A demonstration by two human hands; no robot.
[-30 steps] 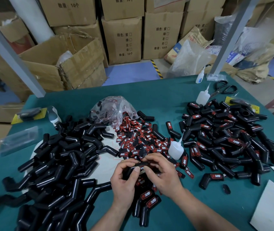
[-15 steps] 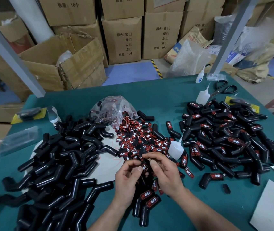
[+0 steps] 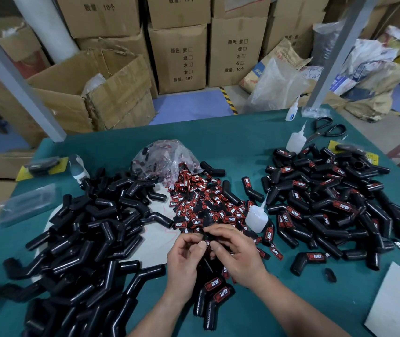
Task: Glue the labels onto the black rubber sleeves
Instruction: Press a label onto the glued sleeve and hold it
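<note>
Unlabelled black sleeves heaped on bench, L side. L hand and R hand meet front centre, fingers of both pinching a small dark piece btwn the tips; label or not, can't tell. Red/black labels heaped just behind the hands, glue bottle upright at heap's R edge. Labelled sleeves piled far R.

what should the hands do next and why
Probably reach the right hand to the nearby glue bottle: it and the left hand pinch a small dark piece, likely a label, above the label pile.
</note>
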